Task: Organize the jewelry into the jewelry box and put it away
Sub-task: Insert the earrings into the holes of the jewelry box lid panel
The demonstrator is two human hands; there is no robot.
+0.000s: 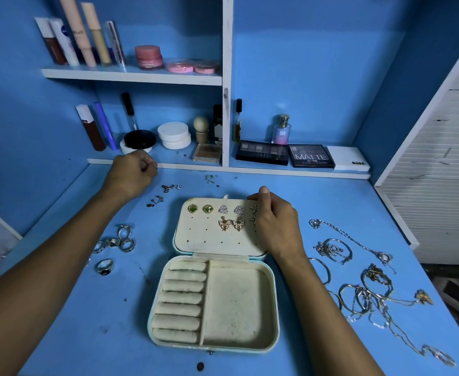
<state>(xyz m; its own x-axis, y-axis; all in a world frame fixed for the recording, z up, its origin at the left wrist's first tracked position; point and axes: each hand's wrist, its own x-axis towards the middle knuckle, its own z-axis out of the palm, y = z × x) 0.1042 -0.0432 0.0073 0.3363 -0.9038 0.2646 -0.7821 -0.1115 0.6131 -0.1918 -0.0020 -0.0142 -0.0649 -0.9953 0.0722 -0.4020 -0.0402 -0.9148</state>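
On blue desk [92,308], open jewelry box [214,299], cosmetics shelves [130,76]

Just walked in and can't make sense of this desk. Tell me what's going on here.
A person is sorting jewelry into an open jewelry box on a blue desk. The right hand holds the far right corner of the lid panel, where several earrings are already pinned. The left hand is curled near loose earrings by the shelf edge. Rings lie left of the box, and necklaces and bangles right. The ring rolls hold nothing yet.
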